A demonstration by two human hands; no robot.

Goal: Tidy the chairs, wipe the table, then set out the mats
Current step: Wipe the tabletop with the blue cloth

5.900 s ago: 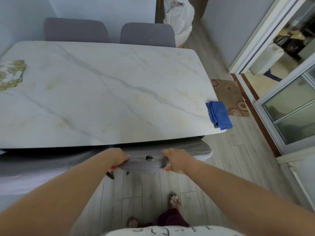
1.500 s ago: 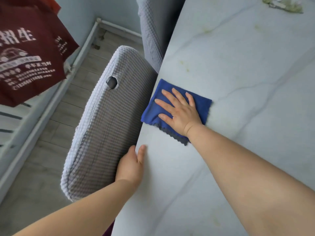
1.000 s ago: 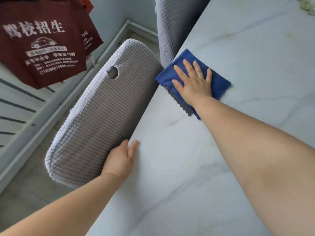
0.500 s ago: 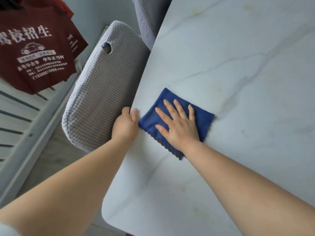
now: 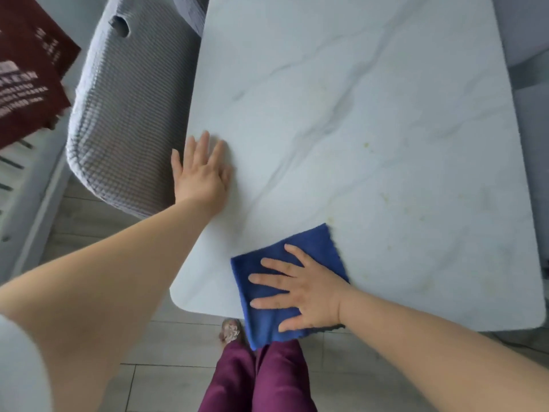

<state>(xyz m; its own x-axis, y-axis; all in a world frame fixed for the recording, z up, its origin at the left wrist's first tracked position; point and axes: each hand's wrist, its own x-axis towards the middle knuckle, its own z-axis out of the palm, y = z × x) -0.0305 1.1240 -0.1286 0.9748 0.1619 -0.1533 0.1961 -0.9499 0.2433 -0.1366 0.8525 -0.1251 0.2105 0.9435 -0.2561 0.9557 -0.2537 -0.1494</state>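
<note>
The white marble table (image 5: 356, 114) fills the upper right of the view. My right hand (image 5: 300, 289) presses flat, fingers spread, on a blue cloth (image 5: 315, 245) at the table's near edge; part of the cloth hangs over that edge. My left hand (image 5: 202, 171) lies flat with straight fingers on the table's left edge, beside the back of a grey waffle-covered chair (image 5: 124, 114) tucked against the table. No mats show in this view.
A second grey chair back (image 5: 193, 7) stands further along the left side. A dark red printed bag (image 5: 26, 81) hangs at the far left above a white rail. Grey chairs (image 5: 528, 69) edge the right side. My purple trousers and slipper are on the wood floor below.
My right hand has slid the blue cloth back along the table to its near edge. My left hand has moved from the chair side onto the tabletop, fingers now flat.
</note>
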